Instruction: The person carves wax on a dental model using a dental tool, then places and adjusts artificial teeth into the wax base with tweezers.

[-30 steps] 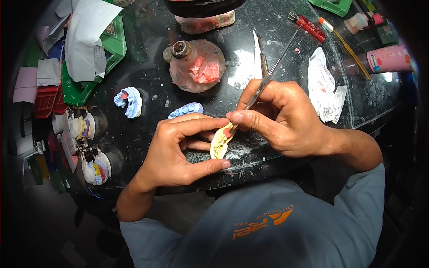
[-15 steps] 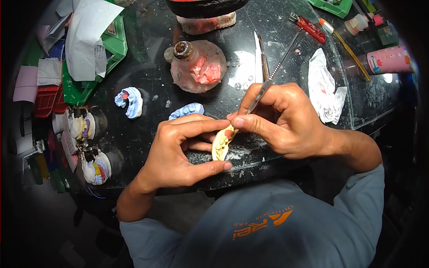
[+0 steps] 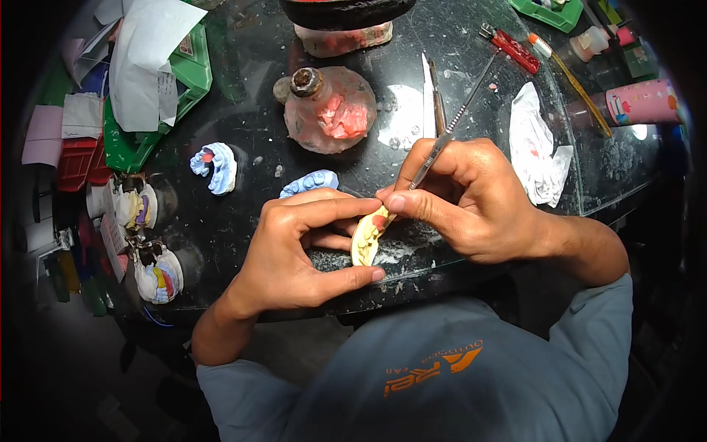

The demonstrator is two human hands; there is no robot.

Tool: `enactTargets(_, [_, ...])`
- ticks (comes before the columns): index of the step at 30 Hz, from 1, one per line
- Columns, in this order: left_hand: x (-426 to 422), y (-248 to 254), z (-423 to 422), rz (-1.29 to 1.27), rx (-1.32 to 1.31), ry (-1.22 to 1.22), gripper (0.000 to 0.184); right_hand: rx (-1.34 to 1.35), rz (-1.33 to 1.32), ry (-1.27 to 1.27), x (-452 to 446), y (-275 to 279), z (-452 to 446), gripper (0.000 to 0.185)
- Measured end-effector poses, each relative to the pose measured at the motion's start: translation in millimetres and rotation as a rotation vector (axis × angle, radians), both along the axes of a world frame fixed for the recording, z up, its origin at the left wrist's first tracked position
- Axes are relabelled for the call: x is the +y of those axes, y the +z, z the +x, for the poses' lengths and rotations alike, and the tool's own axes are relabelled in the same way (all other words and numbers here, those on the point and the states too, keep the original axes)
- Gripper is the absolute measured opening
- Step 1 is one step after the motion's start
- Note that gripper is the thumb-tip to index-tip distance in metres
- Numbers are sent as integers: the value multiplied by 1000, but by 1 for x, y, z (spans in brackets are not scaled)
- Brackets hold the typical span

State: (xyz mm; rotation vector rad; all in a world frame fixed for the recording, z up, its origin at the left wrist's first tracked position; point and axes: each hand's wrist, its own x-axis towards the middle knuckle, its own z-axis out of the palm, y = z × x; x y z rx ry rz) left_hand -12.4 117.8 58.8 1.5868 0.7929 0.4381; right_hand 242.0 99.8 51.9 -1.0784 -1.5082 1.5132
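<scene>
My left hand (image 3: 298, 247) is closed around a yellow dental cast (image 3: 366, 241), with the thumb at its lower end and the fingers along its far side. A patch of pink wax (image 3: 379, 221) sits on the upper part of the cast. Between thumb and fingers, my right hand (image 3: 460, 199) pinches a slim metal wax carver (image 3: 456, 121) with a ribbed grip, its shaft slanting up to the right. The lower tip meets the cast near the wax, partly hidden by my fingertips. Just beyond my left hand lies a blue dental cast (image 3: 311, 183), partly covered by it.
A glass burner (image 3: 331, 110) with pink pieces stands ahead. Left are another blue cast (image 3: 213, 168), mounted casts (image 3: 158, 276) and a green tray (image 3: 195, 81) under papers. Right lie a knife (image 3: 427, 96), crumpled tissue (image 3: 537, 147), a red-handled tool (image 3: 515, 50) and a toothbrush (image 3: 571, 74).
The whole view has shifted very slightly. Both hands keep the same grips on the cast and the wax carver, with hardly any visible movement.
</scene>
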Motion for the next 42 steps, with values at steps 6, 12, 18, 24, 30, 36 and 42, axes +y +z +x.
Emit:
enactTargets(6, [1, 2, 0, -18, -11, -8, 64, 107, -34, -17, 0, -6, -1, 16])
enactTargets(12, [2, 5, -3, -285, -67, 19, 70, 217, -243, -85, 4, 4, 3, 16])
enactTargets(18, [3, 4, -2, -337, -110, 40, 71, 223, -158, -37, 2, 4, 5, 13])
enactTargets(24, [1, 4, -3, -200, -109, 57, 70, 201, 43, -63, -5, -5, 0, 15])
enactTargets(30, [1, 3, -4, -145, -128, 77, 70, 159, 77, -56, -7, 0, -3, 16])
enactTargets(36, [0, 2, -4, -93, -131, 86, 69, 249, 232, -95, -7, -13, -8, 13])
enactTargets(42, [1, 1, -5, -58, -126, 78, 68, 204, 273, -94, -6, -15, -8, 16])
